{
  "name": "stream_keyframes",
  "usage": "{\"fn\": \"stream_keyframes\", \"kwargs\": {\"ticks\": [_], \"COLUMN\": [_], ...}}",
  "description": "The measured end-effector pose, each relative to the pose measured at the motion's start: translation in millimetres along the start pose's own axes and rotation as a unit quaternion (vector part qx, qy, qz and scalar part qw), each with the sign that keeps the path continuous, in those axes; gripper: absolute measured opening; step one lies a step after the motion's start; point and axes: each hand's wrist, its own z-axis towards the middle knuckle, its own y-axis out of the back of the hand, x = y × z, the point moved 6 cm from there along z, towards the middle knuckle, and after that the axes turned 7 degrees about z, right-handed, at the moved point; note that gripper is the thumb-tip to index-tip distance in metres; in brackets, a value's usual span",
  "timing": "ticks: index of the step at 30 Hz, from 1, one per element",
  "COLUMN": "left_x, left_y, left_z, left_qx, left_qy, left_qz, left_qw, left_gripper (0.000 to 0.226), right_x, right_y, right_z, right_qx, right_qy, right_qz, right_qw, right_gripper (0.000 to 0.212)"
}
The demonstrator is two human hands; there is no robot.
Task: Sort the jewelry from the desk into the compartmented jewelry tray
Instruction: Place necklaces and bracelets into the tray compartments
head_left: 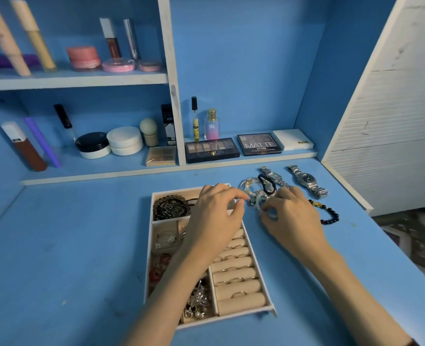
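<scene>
The left hand [216, 216], reaching over the tray [149, 245], pinches the edge of a tangle of bracelets [255, 198] between thumb and forefinger. The right hand [291, 216] grips the tangle's pale beads with curled fingers. The tangle is on the desk [81, 245] between both sets of fingertips. Two watches [306, 180] lie beyond the right fingers, a black bead bracelet [330, 216] just right of them

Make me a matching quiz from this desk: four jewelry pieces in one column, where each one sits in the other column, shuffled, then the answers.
1. round-faced watch
2. black bead bracelet
3. rings
4. brown bead coil

A. tray's far compartment
B. between the tray's padded rolls
C. on the desk, partly hidden by the right hand
D. on the desk, right of the square-faced watch

Pairs: 1-D, 2-C, 3-B, 4-A
</scene>
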Motion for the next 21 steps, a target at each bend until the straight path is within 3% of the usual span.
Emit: {"fn": "stream_keyframes", "kwargs": {"ticks": [4,10,16,21], "left_x": [-1.8,-6.5,-15.0,-26.8], "left_y": [-0.5,-0.8,-13.4,-46.4], "left_z": [0.4,5.6,24.3,52.9], "left_qx": [0.004,0.011,0.03,0.07], "left_qy": [-0.001,-0.016,-0.045,-0.109], "left_qz": [0.002,0.009,0.05,0.173], "left_qw": [1.0,1.0,0.997,0.976], "left_gripper": [0.017,0.018,0.024,0.046], "right_x": [-16.9,-38.0,-42.9,-45.4], "right_y": [8.2,39.6,65.8,68.8], "right_z": [4.7,10.1,6.9,4.5], "right_qx": [-0.009,-0.062,-0.12,-0.127], "right_qy": [-0.079,-0.143,-0.137,-0.137], "right_qz": [0.133,0.353,0.442,0.439], "right_qw": [0.988,0.922,0.878,0.879], "right_gripper": [0.003,0.008,0.009,0.009]}}
